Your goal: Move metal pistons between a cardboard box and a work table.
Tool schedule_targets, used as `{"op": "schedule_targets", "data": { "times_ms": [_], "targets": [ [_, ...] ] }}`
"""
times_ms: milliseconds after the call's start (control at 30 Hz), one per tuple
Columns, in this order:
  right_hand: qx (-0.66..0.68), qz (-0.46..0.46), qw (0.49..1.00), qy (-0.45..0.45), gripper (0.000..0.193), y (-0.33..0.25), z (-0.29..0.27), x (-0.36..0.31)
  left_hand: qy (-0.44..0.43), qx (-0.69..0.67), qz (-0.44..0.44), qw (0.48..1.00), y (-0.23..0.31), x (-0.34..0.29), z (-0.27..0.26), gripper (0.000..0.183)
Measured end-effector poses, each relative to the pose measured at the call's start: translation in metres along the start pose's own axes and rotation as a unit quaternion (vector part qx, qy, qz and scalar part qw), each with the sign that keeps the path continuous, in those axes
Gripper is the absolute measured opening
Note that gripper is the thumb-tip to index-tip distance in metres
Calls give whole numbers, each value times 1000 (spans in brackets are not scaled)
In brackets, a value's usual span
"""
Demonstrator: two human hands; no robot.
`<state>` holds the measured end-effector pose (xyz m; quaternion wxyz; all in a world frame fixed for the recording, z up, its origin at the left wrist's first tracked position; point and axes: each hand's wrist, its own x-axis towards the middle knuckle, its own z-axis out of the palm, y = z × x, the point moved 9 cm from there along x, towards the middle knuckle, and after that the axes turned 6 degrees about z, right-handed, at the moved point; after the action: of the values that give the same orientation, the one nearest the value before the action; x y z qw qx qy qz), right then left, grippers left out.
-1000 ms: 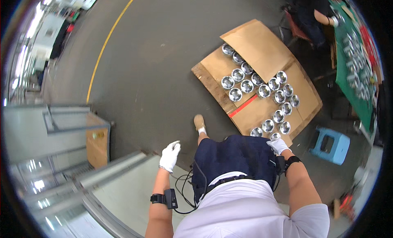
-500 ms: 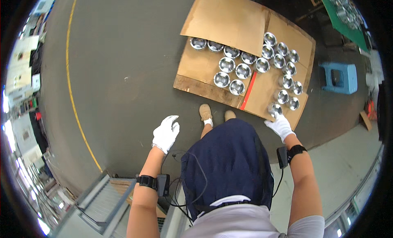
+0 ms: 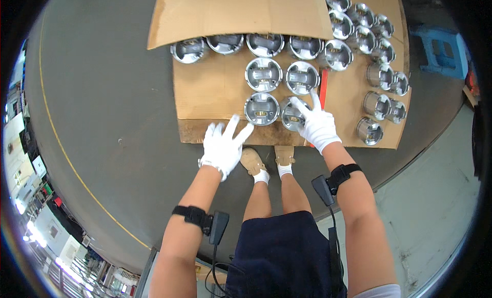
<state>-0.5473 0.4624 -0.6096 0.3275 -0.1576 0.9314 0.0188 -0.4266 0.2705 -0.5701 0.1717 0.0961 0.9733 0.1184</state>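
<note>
Several silver metal pistons stand upside down on a cardboard sheet. My right hand, in a white glove, is over the right side of the nearest piston beside the red strip. Its thumb and fingers are spread apart, and whether they touch the metal I cannot tell. To the left, my white-gloved left hand is open with nothing in it. Its fingertips point towards another piston in the front row, a short way off. A single piston lies at the right front of the cardboard.
A raised cardboard flap partly covers the back row of pistons. A red strip runs along the cardboard between the two groups. At the right is a blue plastic stool. A yellow line crosses the grey floor at left.
My view has moved closer to the cardboard. My right hand has left the piston at the right front and come over to the left group. My left hand has reached forward.
</note>
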Motion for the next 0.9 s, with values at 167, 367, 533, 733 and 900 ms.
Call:
{"op": "schedule_targets", "data": {
  "times_ms": [167,367,533,733,900],
  "targets": [
    [-10,-36,999,26,71,-2,54,42,-53,34,24,998,-11,78,67,59],
    [91,-26,995,10,54,19,97,90,-61,23,69,996,-8,138,111,56],
    [243,54,967,-48,54,37,120,103,-134,-236,-256,928,-38,150,129,63],
    [259,5,966,-25,49,53,101,66,-131,-351,-264,889,-37,149,121,68],
    [223,79,970,-57,38,102,100,-9,-126,-283,-199,930,-30,149,118,63]
  ]
}}
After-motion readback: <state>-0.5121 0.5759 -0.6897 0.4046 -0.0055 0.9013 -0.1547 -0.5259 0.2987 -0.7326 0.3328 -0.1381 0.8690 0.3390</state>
